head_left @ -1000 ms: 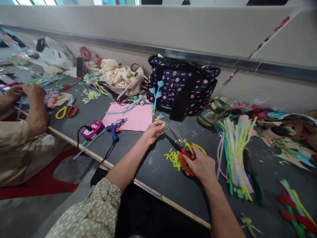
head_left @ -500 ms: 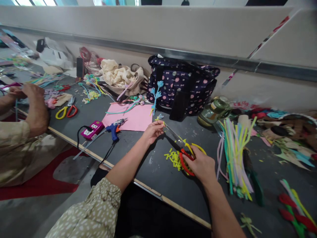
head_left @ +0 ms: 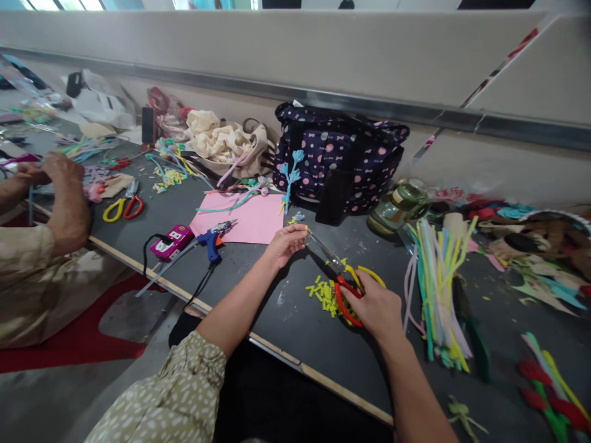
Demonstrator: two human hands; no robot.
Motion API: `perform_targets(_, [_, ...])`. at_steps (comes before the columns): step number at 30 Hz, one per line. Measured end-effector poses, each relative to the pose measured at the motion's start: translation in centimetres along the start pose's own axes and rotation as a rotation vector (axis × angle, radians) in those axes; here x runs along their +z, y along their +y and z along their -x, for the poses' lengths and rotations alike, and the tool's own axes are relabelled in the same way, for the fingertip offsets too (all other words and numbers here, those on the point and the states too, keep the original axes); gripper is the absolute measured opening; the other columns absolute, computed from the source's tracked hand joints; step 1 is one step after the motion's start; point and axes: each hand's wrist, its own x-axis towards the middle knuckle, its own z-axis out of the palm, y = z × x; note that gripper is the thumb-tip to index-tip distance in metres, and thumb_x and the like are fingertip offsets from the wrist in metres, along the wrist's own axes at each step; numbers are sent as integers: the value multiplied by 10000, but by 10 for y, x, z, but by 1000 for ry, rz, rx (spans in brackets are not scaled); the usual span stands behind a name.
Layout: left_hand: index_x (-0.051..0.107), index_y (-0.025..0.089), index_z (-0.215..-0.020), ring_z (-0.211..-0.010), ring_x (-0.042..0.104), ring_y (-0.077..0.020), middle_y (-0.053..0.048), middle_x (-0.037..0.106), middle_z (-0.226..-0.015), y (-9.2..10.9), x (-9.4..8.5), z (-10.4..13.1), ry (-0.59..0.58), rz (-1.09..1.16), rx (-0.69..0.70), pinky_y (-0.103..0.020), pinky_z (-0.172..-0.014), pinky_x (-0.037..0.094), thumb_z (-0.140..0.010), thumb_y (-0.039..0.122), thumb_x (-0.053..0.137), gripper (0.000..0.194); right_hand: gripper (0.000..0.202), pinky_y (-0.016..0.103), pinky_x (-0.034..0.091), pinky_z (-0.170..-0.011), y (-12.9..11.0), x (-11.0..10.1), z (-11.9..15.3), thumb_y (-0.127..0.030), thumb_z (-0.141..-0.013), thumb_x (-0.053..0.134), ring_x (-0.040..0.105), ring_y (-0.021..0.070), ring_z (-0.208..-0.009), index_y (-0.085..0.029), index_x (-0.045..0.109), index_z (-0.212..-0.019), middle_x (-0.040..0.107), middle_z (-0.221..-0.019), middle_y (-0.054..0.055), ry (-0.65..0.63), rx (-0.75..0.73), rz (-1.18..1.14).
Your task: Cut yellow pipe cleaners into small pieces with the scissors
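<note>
At 9-10 o'clock from the left hand (head_left: pixel 283 247), a co-worker's hands (head_left: pixel 63 169) are seen, finger state unclear. At 9, a glue gun (head_left: pixel 213 245) is laid, nose over the pink sheet (head_left: pixel 258 221). At centre, a tiny yellow bit (head_left: pixel 306 229) is pinched btwn left thumb & fingertips, nr the blade tips; it's judged v. light, soft, easily squashed, best gripped by one end. At 5, short yellow pcs (head_left: pixel 329 301) are heaped on the table (head_left: pixel 323 344). At 4, scissors (head_left: pixel 338 266) are held, handles wrapped by right hand (head_left: pixel 378 303) fingers; blade gap can't be told. Prob. stiff, heavier, slick-bladed, best taken by the loops. At 3-4, fuzzy stems (head_left: pixel 436 289) are bundled.
</note>
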Motion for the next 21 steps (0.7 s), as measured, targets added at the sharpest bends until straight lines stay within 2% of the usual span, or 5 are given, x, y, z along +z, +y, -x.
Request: perform_targets(21, [657,139,-808,-508,484,-48,24,597,-640,-4,0,-2,18,28,-2,-213,-552,412,-540,127,824,317,452,263,422,-593,1,3,2,-519,-846,492,661,182,-745,-181,631,-1112,723,-940,69,8,9,-17])
